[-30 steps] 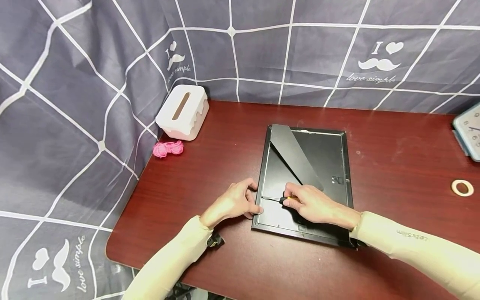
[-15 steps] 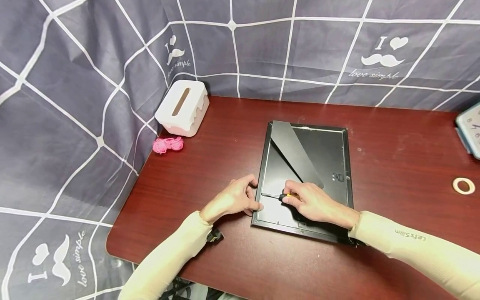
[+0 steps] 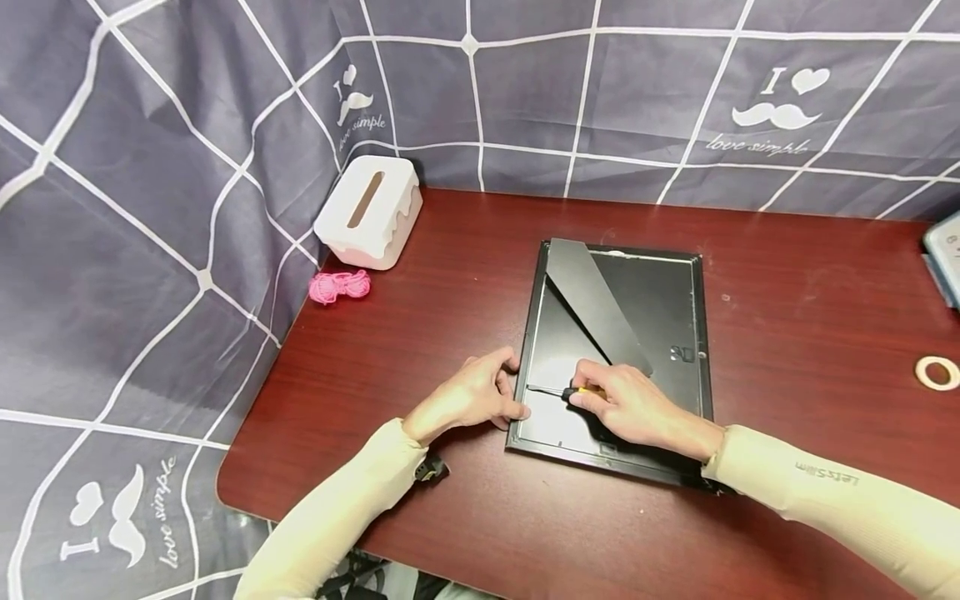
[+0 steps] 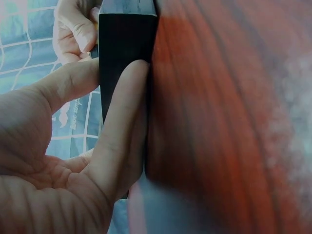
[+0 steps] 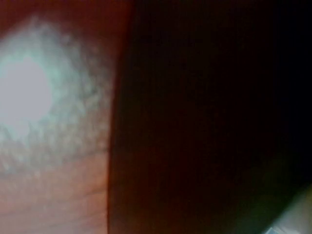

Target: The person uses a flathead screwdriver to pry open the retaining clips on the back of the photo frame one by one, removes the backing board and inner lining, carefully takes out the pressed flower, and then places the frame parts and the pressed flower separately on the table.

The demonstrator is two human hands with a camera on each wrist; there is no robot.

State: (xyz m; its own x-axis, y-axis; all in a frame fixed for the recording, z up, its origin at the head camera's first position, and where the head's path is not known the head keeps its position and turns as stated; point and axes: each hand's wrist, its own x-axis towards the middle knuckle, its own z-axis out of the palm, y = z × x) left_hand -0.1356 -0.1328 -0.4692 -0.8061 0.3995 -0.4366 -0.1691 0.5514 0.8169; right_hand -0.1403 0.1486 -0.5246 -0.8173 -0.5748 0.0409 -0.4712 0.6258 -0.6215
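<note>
Partly hidden, a screwdriver (image 3: 570, 392) sits clamped in the curled fingers of the right hand (image 3: 630, 406), its shaft over the black frame (image 3: 663, 304) on the desk (image 3: 420, 333); tip contact is unclear. The left hand (image 3: 472, 393) grips the frame's left edge. The right wrist view is mostly dark blur.

Looks like a home-type setup, can't tell which room: wood-grain counter (image 3: 450, 317), grey printed "love simple" fabric (image 3: 660, 100) hung along its back and left edges, white tissue box (image 3: 381, 218) at the back left corner, pink yarn (image 3: 340, 286) just beside it.
</note>
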